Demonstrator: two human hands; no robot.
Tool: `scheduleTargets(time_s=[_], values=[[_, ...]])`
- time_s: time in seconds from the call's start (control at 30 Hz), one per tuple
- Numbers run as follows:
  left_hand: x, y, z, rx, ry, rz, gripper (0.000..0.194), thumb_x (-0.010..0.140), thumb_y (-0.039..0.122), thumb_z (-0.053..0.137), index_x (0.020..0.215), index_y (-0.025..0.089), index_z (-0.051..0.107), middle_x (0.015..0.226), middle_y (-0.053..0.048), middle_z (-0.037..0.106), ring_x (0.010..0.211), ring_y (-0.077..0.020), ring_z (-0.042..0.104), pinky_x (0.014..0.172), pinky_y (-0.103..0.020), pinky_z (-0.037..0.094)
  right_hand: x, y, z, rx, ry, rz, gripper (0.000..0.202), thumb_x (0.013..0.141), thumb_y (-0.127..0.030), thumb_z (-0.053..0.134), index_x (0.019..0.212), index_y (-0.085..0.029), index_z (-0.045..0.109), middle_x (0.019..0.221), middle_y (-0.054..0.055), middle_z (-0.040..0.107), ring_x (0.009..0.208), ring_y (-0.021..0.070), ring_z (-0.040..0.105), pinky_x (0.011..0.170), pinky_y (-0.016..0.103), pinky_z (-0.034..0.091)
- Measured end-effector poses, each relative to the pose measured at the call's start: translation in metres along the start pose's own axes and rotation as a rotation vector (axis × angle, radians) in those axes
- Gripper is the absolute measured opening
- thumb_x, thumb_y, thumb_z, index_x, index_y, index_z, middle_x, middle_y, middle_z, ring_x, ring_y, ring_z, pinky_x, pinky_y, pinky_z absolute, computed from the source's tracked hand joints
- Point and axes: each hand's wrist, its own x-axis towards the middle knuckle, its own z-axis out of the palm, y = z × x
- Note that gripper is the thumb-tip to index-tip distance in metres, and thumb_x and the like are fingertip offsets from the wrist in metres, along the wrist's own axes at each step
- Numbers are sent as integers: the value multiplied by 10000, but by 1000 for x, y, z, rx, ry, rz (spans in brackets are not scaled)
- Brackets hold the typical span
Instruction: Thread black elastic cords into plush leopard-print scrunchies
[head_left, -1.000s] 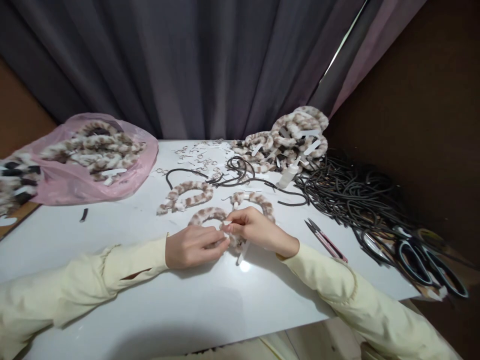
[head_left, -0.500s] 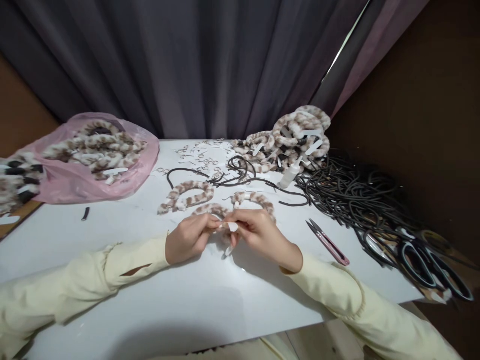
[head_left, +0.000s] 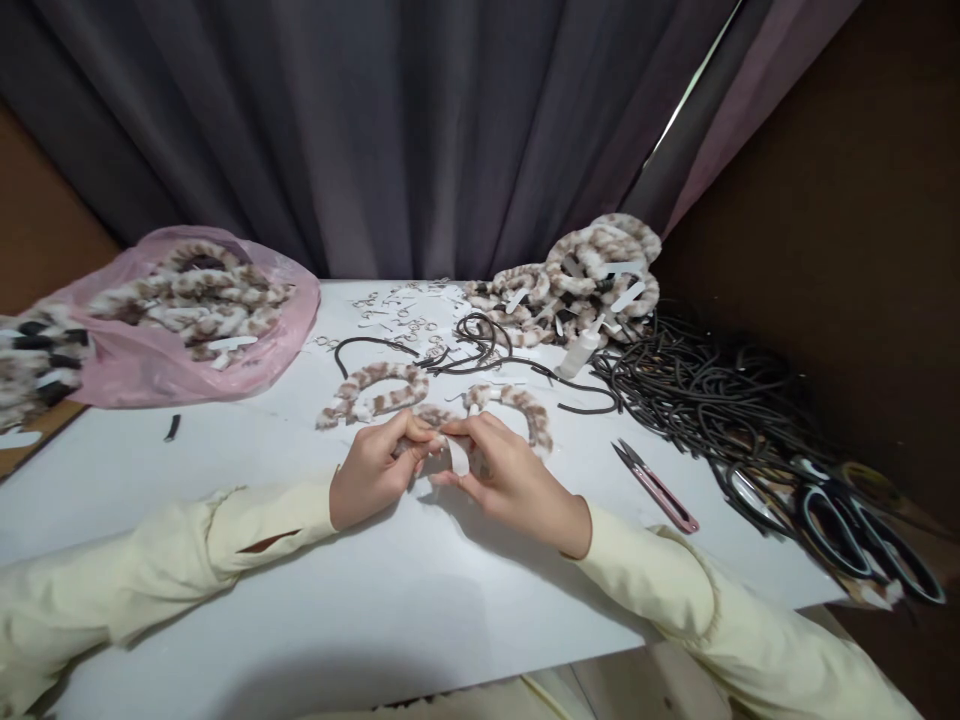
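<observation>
My left hand (head_left: pixel 381 468) and my right hand (head_left: pixel 519 482) meet over the middle of the white table (head_left: pixel 360 610). The fingers of my left hand are pinched together at the end of a small white strip (head_left: pixel 458 457), and what else they grip is too small to make out. My right hand has its thumb and fingers on the same strip, which stands between them. A furry brown-and-white piece (head_left: pixel 435 415) lies just behind my fingers, partly hidden. Two more furry pieces rest beyond: one curled at the left (head_left: pixel 384 388), one arched at the right (head_left: pixel 529 408).
A pink bag (head_left: pixel 289 350) of furry pieces stands at the left. Behind are small metal rings (head_left: pixel 409 325), black cords (head_left: pixel 480 330), a furry pile (head_left: pixel 604 250) and a small bottle (head_left: pixel 577 355). Pink snips (head_left: pixel 660 490), a black cord heap (head_left: pixel 697 385) and scissors (head_left: pixel 832 530) lie right.
My right hand has shifted slightly left and its lower fingers have moved up to the white strip, which now stands more upright. My left hand has hardly moved.
</observation>
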Motion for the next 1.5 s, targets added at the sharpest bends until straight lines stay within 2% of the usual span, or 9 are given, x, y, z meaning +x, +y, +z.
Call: scheduleTargets(time_s=[0.2, 0.33, 0.53, 0.8, 1.2, 1.3, 1.4, 1.47, 1.5], values=[[-3, -8, -1, 153, 27, 332, 140, 808, 35, 471, 850, 153, 532, 805, -59, 662, 672, -106, 634, 575, -182, 504, 1, 2, 0, 25, 47, 5, 157, 809, -145, 525, 949, -145, 596, 800, 61, 595, 816, 190, 499, 737, 317, 395], [-1, -6, -5, 210, -8, 396, 211, 825, 23, 455, 960, 162, 540, 786, -44, 680, 700, -106, 638, 607, -182, 509, 4, 5, -6, 118, -25, 42, 259, 791, -59, 474, 945, -174, 648, 831, 52, 632, 814, 179, 516, 762, 321, 392], [1, -9, -10, 288, -125, 672, 287, 827, 58, 400, 1066, 156, 524, 828, -104, 671, 759, -158, 637, 621, -246, 513, 10, 8, -12, 287, -93, 160, 270, 877, -282, 478, 707, -159, 649, 726, 37, 623, 741, 156, 546, 725, 275, 407], [3, -8, -8, 374, -192, 718, 255, 827, 112, 491, 1079, 135, 529, 758, -86, 662, 671, -155, 623, 583, -240, 493, 11, 12, -9, 153, -119, 147, 223, 861, -229, 489, 717, -149, 640, 698, 33, 618, 675, 136, 534, 665, 245, 385], [6, -7, -12, 332, -333, 875, 308, 878, 116, 328, 1105, 132, 535, 775, -115, 653, 614, -150, 578, 530, -249, 449, 14, 16, -5, 427, -287, 327, 234, 828, -257, 513, 625, -141, 526, 552, -35, 428, 542, 80, 377, 518, 205, 299], [9, -6, -14, 447, -183, 811, 255, 879, 140, 382, 1043, 181, 574, 831, -90, 663, 750, -176, 590, 664, -303, 463, 14, 14, -9, 564, -214, 434, 197, 832, -328, 506, 738, -155, 530, 548, -48, 430, 478, 71, 383, 468, 196, 309], [15, 1, -18, 474, 109, 479, 110, 841, 227, 534, 930, 184, 582, 853, -64, 648, 842, -193, 578, 752, -331, 461, 15, 8, -15, 622, 15, 508, 201, 848, -377, 471, 925, -196, 509, 586, -52, 459, 431, 81, 448, 422, 197, 346], [19, 9, -19, 335, 115, 155, 140, 838, 305, 548, 843, 167, 573, 777, -39, 629, 750, -166, 584, 677, -285, 481, 14, 4, -17, 611, 173, 495, 238, 859, -398, 450, 1017, -222, 477, 677, -31, 505, 460, 97, 510, 421, 208, 384], [20, 13, -19, 243, 17, 7, 183, 860, 330, 508, 823, 165, 576, 757, -31, 628, 710, -153, 592, 633, -261, 488, 13, 1, -16, 604, 225, 475, 251, 865, -406, 440, 1042, -229, 464, 746, -12, 530, 495, 103, 536, 439, 215, 409]])
